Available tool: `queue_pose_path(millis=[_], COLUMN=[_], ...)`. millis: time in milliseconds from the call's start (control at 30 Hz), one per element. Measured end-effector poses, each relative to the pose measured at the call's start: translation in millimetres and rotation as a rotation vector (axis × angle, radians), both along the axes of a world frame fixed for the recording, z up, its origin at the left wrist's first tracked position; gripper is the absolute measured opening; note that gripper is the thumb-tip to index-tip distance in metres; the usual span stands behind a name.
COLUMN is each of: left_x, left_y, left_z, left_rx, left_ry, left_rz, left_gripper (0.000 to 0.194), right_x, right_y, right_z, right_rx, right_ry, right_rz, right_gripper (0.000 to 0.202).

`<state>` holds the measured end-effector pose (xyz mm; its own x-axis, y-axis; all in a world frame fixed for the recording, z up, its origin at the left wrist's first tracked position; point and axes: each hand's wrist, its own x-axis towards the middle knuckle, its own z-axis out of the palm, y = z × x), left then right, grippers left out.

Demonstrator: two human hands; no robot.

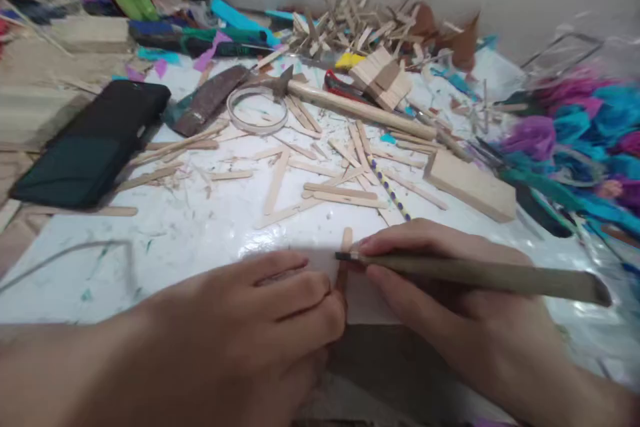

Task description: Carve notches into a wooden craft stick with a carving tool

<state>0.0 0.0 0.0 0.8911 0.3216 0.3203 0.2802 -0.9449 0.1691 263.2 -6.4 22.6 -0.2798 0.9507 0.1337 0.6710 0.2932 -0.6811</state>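
Note:
My left hand (270,313) is closed at the front edge of the white table, with its fingers curled around the lower part of a wooden craft stick (347,237). The stick stands out past the fingertips, pointing away from me. In my right hand (450,327) lies a slim tool (480,275) with a long grey-brown handle and a short dark tip, perhaps a small carving knife. Thumb and fingers pinch it near the tip. That tip rests at or just over the craft stick; I cannot tell whether they touch. The stick's lower end is hidden by my left fingers.
Several loose craft sticks (345,195) and shavings cover the white tabletop (200,247). A black phone (95,143) lies left, a hammer (360,107) and a tape roll (257,110) farther back. Right are a wood block (470,185), scissors (540,203) and crepe-paper flowers (580,120).

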Motion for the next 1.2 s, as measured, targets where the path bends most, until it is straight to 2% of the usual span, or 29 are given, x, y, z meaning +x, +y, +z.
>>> queue_pose_path(millis=[167, 300, 500, 733, 767, 833, 967, 1067, 1200], left_x=[2.0, 1.6, 1.7, 2.3, 2.6, 3.2, 4.1, 3.5, 2.0], left_y=[3.0, 5.3, -0.9, 3.4, 3.0, 1.2, -0.7, 2.0, 3.7], left_z=[-2.5, -5.4, -1.9, -3.0, -2.5, -0.9, 0.6, -1.2, -1.1], left_rx=[0.111, 0.135, 0.089, 0.055, 0.073, 0.047, 0.040, 0.028, 0.011], left_ry=[-0.013, -0.059, -0.010, -0.051, -0.069, -0.033, -0.056, -0.078, -0.031], left_rz=[0.046, 0.005, 0.073, 0.059, 0.024, 0.086, 0.056, 0.055, 0.030], left_gripper=[0.030, 0.034, 0.036, 0.038, 0.038, 0.038, 0.045, 0.046, 0.042], right_x=[-1.6, 1.6, 9.9, 6.2, 5.8, 5.1, 3.2, -0.1, -5.8], right_y=[9.9, 6.7, -2.2, 2.1, 2.6, 2.9, 2.3, 2.7, 2.4], right_z=[13.2, 13.6, 6.9, 6.1, 6.0, 6.3, 10.1, 10.1, 2.5], right_rx=[0.020, 0.058, 0.175, 0.177, 0.185, 0.186, 0.175, 0.185, 0.159], right_ry=[0.025, -0.067, -0.183, -0.248, -0.254, -0.275, -0.302, -0.246, -0.039], right_rz=[-0.072, -0.010, 0.015, 0.074, 0.081, 0.091, 0.106, 0.122, 0.150], right_gripper=[0.013, 0.013, 0.015, 0.013, 0.014, 0.016, 0.020, 0.027, 0.030])
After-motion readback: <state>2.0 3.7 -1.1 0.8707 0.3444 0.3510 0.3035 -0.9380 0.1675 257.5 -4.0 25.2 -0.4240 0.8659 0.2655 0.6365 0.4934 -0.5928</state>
